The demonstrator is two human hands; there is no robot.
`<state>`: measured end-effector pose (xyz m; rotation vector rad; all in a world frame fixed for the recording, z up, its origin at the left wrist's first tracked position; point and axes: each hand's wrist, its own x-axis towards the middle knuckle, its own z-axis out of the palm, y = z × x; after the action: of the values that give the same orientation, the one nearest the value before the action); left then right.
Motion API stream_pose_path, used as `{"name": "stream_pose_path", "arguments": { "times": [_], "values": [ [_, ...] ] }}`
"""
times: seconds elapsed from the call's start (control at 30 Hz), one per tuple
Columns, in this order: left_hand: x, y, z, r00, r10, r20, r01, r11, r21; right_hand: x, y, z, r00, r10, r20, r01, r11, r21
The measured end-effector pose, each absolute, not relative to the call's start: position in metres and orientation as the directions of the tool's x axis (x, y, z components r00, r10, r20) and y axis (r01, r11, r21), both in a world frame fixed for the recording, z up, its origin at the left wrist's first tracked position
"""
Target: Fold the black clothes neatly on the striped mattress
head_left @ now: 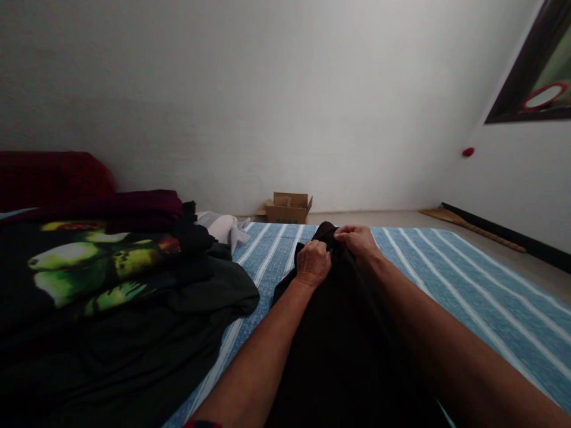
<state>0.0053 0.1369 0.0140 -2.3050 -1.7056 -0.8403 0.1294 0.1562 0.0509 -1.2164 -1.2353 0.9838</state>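
Gripping a black cloth (pixel 343 345) over a blue-and-white striped sheet (pixel 455 285), a person works with both hands close together near the sheet's far edge. The left hand (pixel 313 263) is curled into a fist around the bunched cloth; the right hand (pixel 359 241), partly closed, pinches its top between thumb and fingers. The cloth hangs down between the forearms toward the camera, its folds too dark to make out. At left lie heaped dark clothes (pixel 191 309), one with a green-and-yellow print (pixel 107 267), beneath a maroon garment (pixel 129 205). A red bundle (pixel 53 173) sits behind them, a pale cloth (pixel 220 226) beside them. Beyond the sheet, an open box (pixel 288 208) stands near a white wall (pixel 276 119).
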Motion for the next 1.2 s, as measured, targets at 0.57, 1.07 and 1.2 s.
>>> {"name": "stream_pose_path", "arguments": {
  "times": [0.57, 1.07, 1.2],
  "values": [
    [-0.007, 0.146, 0.024, 0.074, 0.9, 0.43, 0.843, -0.287, 0.456, 0.117, 0.165, 0.062, 0.011, 0.972, 0.234, -0.008, 0.234, -0.972],
    [-0.07, 0.221, 0.003, -0.345, 0.939, 0.005, 0.393, 0.139, 0.909, 0.114, 0.13, -0.011, -0.04, 0.944, 0.327, 0.478, 0.305, -0.824],
    [-0.07, 0.228, -0.003, -0.396, 0.917, -0.043, 0.368, 0.201, 0.908, 0.114, 0.12, -0.019, -0.046, 0.948, 0.316, 0.548, 0.288, -0.785]
  ]
}}
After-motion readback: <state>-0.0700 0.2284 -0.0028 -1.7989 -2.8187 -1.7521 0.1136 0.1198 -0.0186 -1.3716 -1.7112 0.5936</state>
